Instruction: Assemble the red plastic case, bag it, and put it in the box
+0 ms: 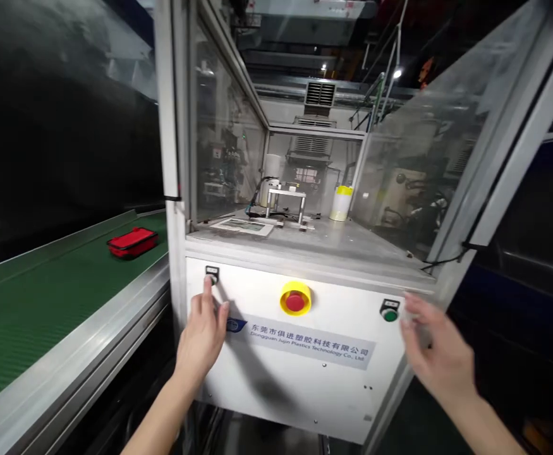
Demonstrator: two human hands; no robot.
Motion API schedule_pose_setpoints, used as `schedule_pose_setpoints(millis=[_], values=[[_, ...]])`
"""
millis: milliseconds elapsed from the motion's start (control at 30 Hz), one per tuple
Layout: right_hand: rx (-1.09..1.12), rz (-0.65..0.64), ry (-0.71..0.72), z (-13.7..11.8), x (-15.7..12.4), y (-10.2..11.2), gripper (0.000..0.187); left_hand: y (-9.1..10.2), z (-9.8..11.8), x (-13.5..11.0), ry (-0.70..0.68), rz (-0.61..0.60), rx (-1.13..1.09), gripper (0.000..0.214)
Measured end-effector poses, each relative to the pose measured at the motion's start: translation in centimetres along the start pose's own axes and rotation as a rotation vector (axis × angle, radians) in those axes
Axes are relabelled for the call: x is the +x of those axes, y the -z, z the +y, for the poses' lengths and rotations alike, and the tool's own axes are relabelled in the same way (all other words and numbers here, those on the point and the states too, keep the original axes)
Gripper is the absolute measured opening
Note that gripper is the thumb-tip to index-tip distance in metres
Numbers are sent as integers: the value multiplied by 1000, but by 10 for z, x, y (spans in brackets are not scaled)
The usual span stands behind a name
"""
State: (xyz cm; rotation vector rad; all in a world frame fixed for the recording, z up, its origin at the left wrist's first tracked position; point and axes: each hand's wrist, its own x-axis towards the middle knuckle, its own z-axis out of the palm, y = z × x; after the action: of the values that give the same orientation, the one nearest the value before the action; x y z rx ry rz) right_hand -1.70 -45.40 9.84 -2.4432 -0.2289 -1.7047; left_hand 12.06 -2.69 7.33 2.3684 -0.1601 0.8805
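Note:
A white machine front panel (304,373) faces me, with clear guard walls above it. My left hand (203,332) reaches up with its index fingertip touching the small button at the panel's upper left (212,274). My right hand (440,357) hovers with fingers spread just right of the green button (390,313), holding nothing and a little apart from it. Between the two sits a red emergency stop on a yellow ring (295,299). On the work deck (333,243) behind are a flat printed sheet (243,225), a small metal frame fixture (285,205) and a yellow-topped white roll (341,202).
A green conveyor belt (30,303) runs along the left with a red case (132,242) lying on it. Aluminium frame posts (169,158) and tilted clear panels (413,170) enclose the deck. A blue label with Chinese text (304,341) crosses the panel. Dark floor lies to the right.

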Motion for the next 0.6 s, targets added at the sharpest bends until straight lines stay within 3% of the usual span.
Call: schedule_pose_setpoints(millis=[100,200,333,533,600], values=[[-32,-121,110,8,-31,-23,47,-15,-4,-4,-28,121,93,72],[-53,-157,123,12,-46,-26,48,-22,-6,-10,-196,311,144,66],[-134,-164,158,12,-51,-21,44,-28,-4,-10,-355,331,141,72],[-197,-146,68,-5,-51,-24,37,-30,-9,-4,-216,461,131,75],[-216,-119,28,-13,-50,-26,30,-27,-14,-5,-154,418,123,78]])
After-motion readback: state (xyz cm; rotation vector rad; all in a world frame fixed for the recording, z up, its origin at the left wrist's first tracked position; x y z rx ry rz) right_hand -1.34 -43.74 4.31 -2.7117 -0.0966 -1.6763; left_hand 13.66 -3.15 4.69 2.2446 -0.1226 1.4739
